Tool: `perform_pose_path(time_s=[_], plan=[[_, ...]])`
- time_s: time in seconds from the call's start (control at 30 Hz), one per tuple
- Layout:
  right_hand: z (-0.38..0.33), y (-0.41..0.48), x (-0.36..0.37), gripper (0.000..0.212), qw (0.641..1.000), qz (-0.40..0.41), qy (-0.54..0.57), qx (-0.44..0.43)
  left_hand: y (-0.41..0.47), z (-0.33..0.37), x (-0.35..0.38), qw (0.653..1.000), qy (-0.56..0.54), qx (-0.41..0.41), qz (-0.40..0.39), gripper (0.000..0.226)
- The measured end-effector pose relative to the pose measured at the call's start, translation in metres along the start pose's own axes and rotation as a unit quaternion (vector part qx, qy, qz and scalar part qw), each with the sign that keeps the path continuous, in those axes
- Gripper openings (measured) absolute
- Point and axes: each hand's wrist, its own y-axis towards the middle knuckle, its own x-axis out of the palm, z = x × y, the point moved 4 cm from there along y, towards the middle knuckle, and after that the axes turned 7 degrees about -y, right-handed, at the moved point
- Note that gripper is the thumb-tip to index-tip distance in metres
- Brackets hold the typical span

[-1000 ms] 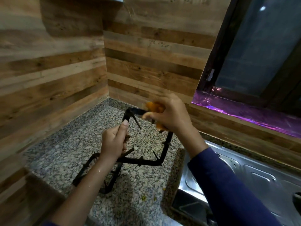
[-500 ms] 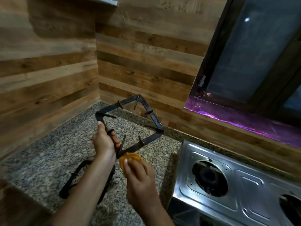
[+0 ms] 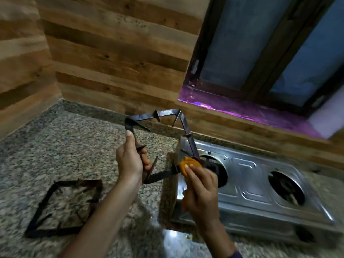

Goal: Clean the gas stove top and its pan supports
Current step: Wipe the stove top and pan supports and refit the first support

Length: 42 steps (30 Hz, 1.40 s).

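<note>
I held one pan support (image 3: pixel 158 116) off the surface (image 3: pixel 74 146) with my left hand (image 3: pixel 130 161), grip clenched around its left bar, thumb laid up along the metal. The frame stood tilted on edge, its far corner up against the wood-panelled wall (image 3: pixel 115 62) in view, its right bar crossing over the near-left corner of the gas stove (image 3: pixel 260 192). My right hand (image 3: pixel 202 190) had its grip closed on an orange scrubber (image 3: pixel 188 164), fingertips pressing it to the lower right corner of the held support. A second pan support (image 3: pixel 61 207) lay flat on the granite surface to the left, well apart from the stove. The steel stove top sat bare, both burner wells (image 3: pixel 286 187) open. Motion blur was heavy; residue on the metal could not be judged.
</note>
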Motion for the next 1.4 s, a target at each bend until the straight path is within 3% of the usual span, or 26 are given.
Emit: perform_pose_path(time_s=[0.1,0.2,0.37,0.57,0.63,0.7,0.77,0.8,0.97,1.1,1.13,1.23,1.3,1.4], plan=[[0.039,-0.06,-0.03,0.037,0.998,-0.013,-0.005,0.057,-0.011,-0.021,0.009,0.999,0.032,-0.005,-0.03,0.052],[0.093,-0.128,-0.06,0.032,0.991,-0.088,-0.018,0.104,-0.029,-0.054,0.03,0.994,0.046,-0.061,-0.073,0.053],[0.2,-0.226,-0.096,0.02,0.949,-0.258,-0.109,0.144,-0.074,-0.105,0.089,0.978,0.03,-0.131,-0.158,0.047],[0.284,-0.257,-0.151,0.015,0.902,-0.33,-0.103,0.259,-0.141,-0.191,0.173,0.964,0.038,-0.187,-0.183,0.047],[0.3,-0.231,-0.184,0.023,0.903,-0.203,0.0,0.378,-0.162,-0.218,0.197,0.959,0.04,-0.211,-0.187,0.047],[0.316,-0.2,-0.222,0.013,0.848,-0.033,0.181,0.498,-0.187,-0.25,0.225,0.949,0.058,-0.227,-0.209,0.048],[0.335,-0.178,-0.245,0.06,0.786,-0.007,0.326,0.526,-0.214,-0.281,0.251,0.941,0.072,-0.234,-0.233,0.049],[0.343,-0.17,-0.254,0.075,0.776,-0.013,0.347,0.527,-0.227,-0.292,0.259,0.938,0.081,-0.234,-0.242,0.05],[0.385,-0.169,-0.277,0.054,0.812,-0.078,0.272,0.511,-0.259,-0.321,0.279,0.943,0.154,-0.169,-0.241,0.048],[0.419,-0.164,-0.28,0.054,0.833,-0.158,0.251,0.466,-0.248,-0.331,0.304,0.945,0.154,-0.148,-0.249,0.018],[0.427,-0.163,-0.28,0.049,0.84,-0.151,0.249,0.457,-0.246,-0.335,0.31,0.944,0.141,-0.17,-0.246,0.008],[0.45,-0.152,-0.283,0.026,0.866,-0.091,0.231,0.433,-0.239,-0.344,0.323,0.943,0.118,-0.207,-0.232,0.021],[0.465,-0.141,-0.287,0.019,0.864,-0.061,0.265,0.424,-0.231,-0.346,0.323,0.947,0.134,-0.207,-0.207,0.029],[0.488,-0.123,-0.292,0.017,0.863,-0.065,0.287,0.41,-0.216,-0.347,0.323,0.927,0.245,-0.116,-0.258,0.02]])
